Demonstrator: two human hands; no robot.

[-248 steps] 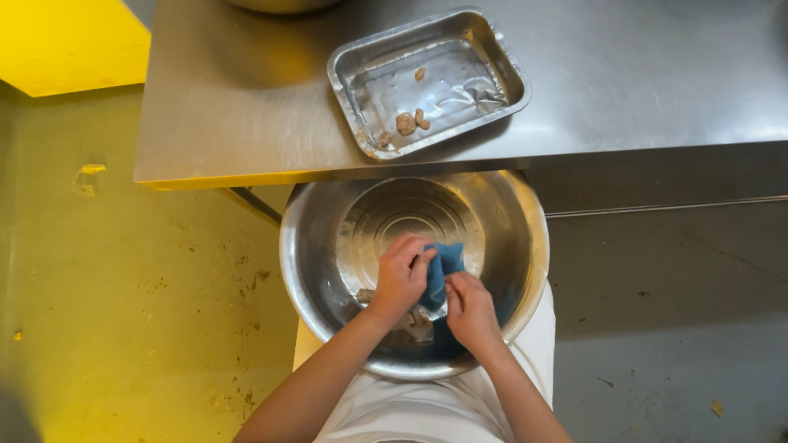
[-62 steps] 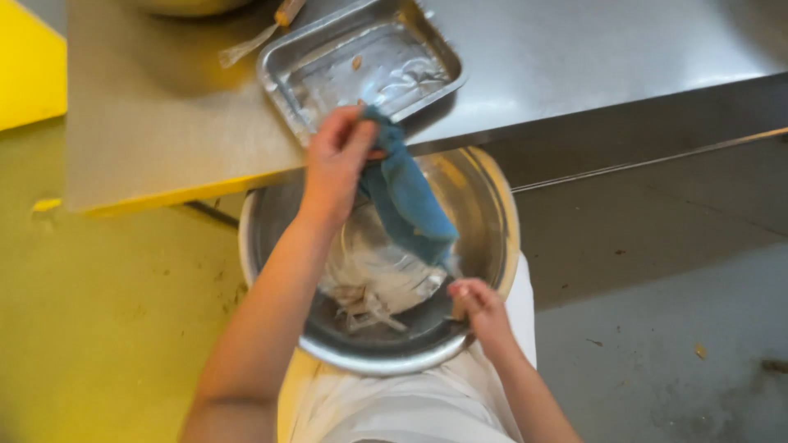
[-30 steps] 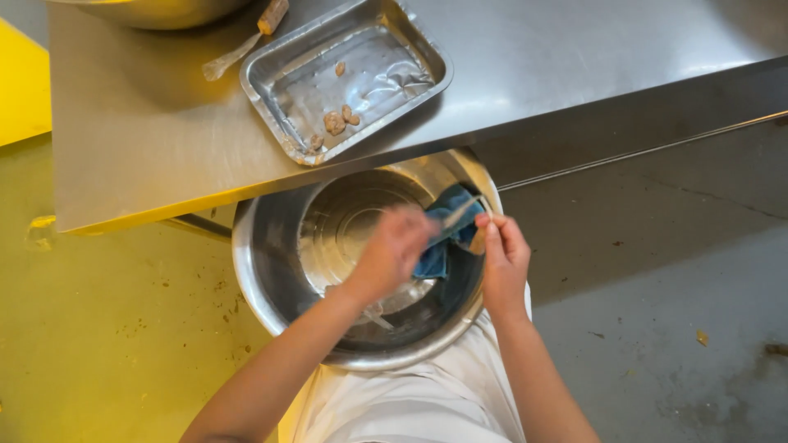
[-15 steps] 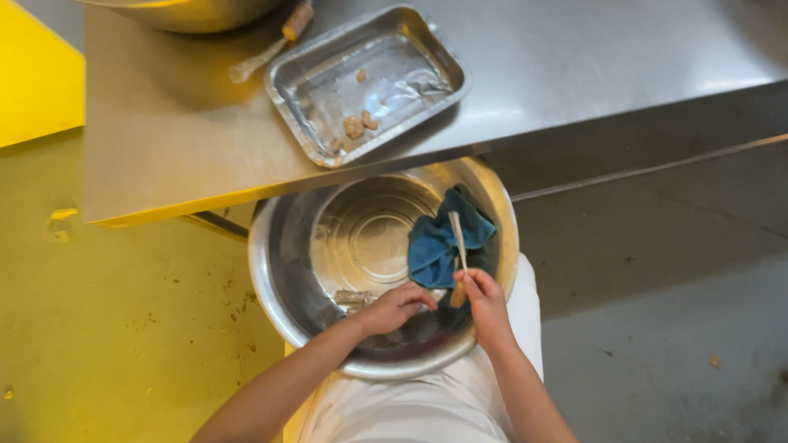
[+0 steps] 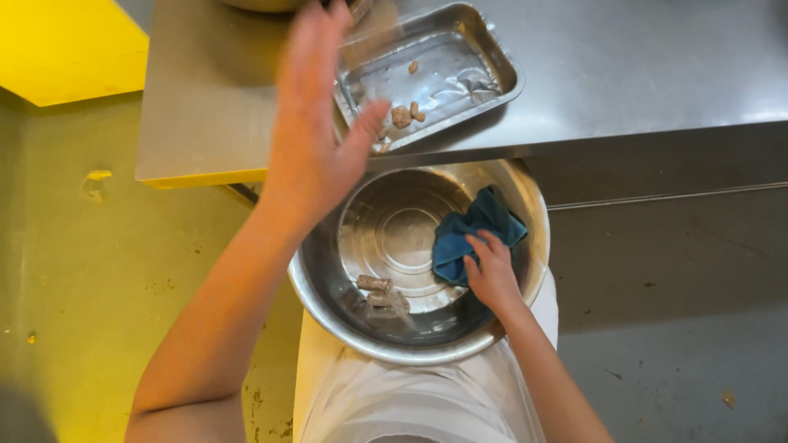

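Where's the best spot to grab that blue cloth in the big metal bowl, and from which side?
Probably the bunched upper fold of the blue cloth, pinched from above. It lies crumpled against the right inner wall of the metal bowl, and the right hand already covers its lower edge, so the raised free folds toward the far rim look easiest to reach.

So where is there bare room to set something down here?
The steel table is bare right of the metal tray. In the bowl, the centre is free between the blue cloth under the right hand and the scraps. The left hand crowds the tray's left end.
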